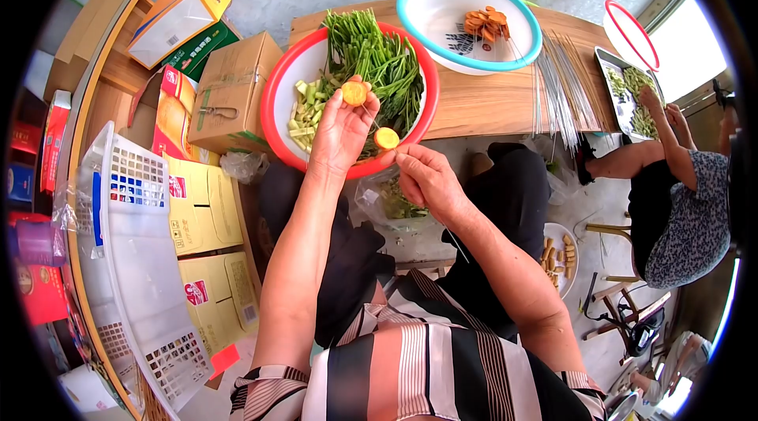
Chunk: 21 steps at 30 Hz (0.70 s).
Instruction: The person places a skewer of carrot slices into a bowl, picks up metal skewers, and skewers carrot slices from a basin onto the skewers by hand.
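My left hand (341, 133) is raised over a red-rimmed basin (429, 97), its fingers closed on a round orange-yellow slice (354, 93) that looks like carrot. Close beside it, my right hand (430, 180) pinches a thin skewer (458, 247), whose tail shows below the fist. A second round slice (387, 137) sits just beyond the right fingertips, apparently on the skewer; the join is too small to make out. In the basin lie long green leafy stems (383, 58) and cut pale-green pieces (306, 109).
A blue-rimmed basin (410, 14) holds orange slices (487, 24) on skewers. Loose metal skewers (564, 81) lie on the wooden table (466, 105). Cardboard boxes (229, 97) and a white plastic basket (146, 263) stand left. At right another person's hands (671, 125) are over a tray (612, 65).
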Motion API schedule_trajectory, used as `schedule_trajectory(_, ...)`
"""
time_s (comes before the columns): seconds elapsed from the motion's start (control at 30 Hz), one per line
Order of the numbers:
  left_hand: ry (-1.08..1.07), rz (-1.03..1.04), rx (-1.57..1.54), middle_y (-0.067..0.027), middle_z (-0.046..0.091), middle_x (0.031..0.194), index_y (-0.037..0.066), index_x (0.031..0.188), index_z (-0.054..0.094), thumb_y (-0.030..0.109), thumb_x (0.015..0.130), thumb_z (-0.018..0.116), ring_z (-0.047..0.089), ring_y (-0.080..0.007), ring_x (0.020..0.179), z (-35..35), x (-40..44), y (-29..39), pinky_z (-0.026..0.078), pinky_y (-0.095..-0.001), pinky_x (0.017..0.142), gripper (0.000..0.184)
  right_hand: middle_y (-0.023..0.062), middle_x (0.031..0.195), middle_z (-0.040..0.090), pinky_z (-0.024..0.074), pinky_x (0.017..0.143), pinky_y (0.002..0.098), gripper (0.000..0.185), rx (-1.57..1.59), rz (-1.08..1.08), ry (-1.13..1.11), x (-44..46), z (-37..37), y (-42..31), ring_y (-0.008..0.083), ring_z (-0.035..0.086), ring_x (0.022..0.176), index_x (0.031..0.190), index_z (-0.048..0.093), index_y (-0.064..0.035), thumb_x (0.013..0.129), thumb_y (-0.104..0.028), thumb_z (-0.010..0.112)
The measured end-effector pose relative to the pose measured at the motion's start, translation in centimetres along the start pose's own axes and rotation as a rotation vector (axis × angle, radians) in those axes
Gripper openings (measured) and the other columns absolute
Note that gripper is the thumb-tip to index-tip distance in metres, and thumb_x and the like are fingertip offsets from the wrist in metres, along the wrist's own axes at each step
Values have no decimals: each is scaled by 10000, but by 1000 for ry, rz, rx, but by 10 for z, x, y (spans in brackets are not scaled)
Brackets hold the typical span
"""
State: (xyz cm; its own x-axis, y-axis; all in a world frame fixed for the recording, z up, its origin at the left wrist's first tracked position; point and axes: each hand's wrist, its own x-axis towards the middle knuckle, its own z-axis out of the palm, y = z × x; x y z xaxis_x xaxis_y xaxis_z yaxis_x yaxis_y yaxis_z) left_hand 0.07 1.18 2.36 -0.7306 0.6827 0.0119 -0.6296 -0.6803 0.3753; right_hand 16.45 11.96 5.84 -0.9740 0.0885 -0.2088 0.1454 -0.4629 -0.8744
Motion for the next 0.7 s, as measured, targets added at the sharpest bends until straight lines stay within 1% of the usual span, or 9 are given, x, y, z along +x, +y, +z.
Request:
schedule_trajectory(0.37, 6, 1, 19, -142, 562, 1109, -23, 1209, 501, 193, 909, 579, 558, -236, 996, 1, -1, -1, 468, -344, 950, 378, -32, 454, 368, 238, 381, 216, 223, 23, -17, -13, 2, 2, 1, 59, 298, 366, 978, 577, -10, 985, -172, 424)
schedule_trajectory(0.47, -8, -26, 62, -123, 564, 1107, -2, 1217, 500, 222, 913, 576, 560, -225, 993, 3, -4, -5, 473, -340, 924, 385, -34, 457, 360, 240, 387, 214, 224, 55, -19, 2, 4, 5, -2, 59, 291, 371, 978, 578, -12, 984, -174, 423)
schedule_trajectory(0.53, -31, -137, 143, -89, 577, 1097, 22, 1230, 497, 274, 901, 597, 569, -206, 975, 8, -12, -14, 478, -336, 895, 425, -35, 458, 356, 241, 390, 213, 224, 87, -26, 16, 7, 5, -4, 59, 288, 375, 978, 579, -13, 984, -175, 424)
schedule_trajectory(0.57, 11, -131, 125, -80, 577, 1096, 38, 1239, 492, 288, 903, 593, 572, -203, 973, 12, -14, -16, 487, -342, 860, 430, -35, 460, 352, 243, 392, 213, 224, 102, -17, 13, 9, 4, -5, 59, 287, 378, 977, 579, -15, 984, -176, 423)
schedule_trajectory(0.7, 25, -145, 93, -78, 578, 1109, 60, 1254, 484, 296, 915, 576, 575, -194, 967, 14, -12, -16, 496, -342, 836, 424, -31, 468, 362, 250, 396, 214, 216, 95, -40, 29, 13, 4, 1, 62, 298, 384, 978, 576, -22, 983, -179, 428)
